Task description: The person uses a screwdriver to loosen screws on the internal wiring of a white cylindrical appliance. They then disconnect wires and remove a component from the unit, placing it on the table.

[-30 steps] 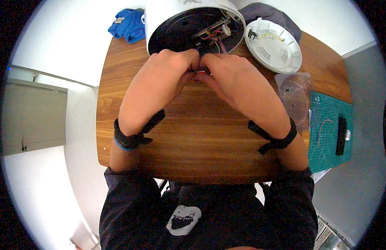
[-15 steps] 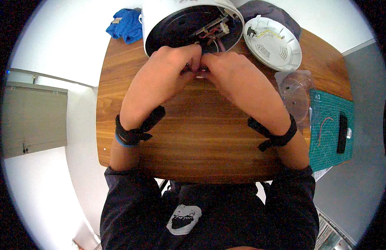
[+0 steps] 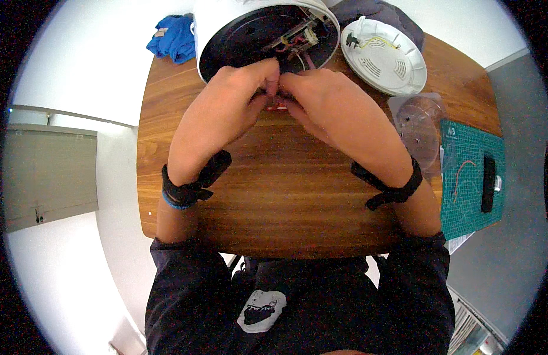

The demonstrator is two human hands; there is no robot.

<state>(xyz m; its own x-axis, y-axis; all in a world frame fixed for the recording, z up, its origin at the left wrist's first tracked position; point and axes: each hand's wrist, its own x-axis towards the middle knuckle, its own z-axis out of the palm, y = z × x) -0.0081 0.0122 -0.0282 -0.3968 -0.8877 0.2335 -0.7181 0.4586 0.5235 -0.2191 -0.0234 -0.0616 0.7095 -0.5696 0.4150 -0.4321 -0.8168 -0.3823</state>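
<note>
A large white round appliance housing point(image 3: 223, 21) lies on its side at the far edge of the table, its dark open end facing me. Inside it a circuit board with wires point(image 3: 300, 38) shows at the upper right. Just in front of that opening, my left hand point(image 3: 241, 89) and my right hand point(image 3: 312, 92) meet with fingers bent and pinched together. They hold a small part with a reddish edge, mostly hidden by the fingers, so its kind is unclear. A wire point(image 3: 309, 61) runs from the housing down behind my right hand.
Right of the housing sits a white round vented cover point(image 3: 398, 74) with a yellow wire. Nearer are a clear plastic piece point(image 3: 419, 133) and a green cutting mat point(image 3: 472, 189) bearing a black bar point(image 3: 489, 183) and a thin red wire point(image 3: 460, 177). A blue cloth point(image 3: 176, 38) lies far left.
The view has shifted slightly. Both hands stay together before the housing, with small finger movements around the held part; its reddish edge now shows more below the fingers.
</note>
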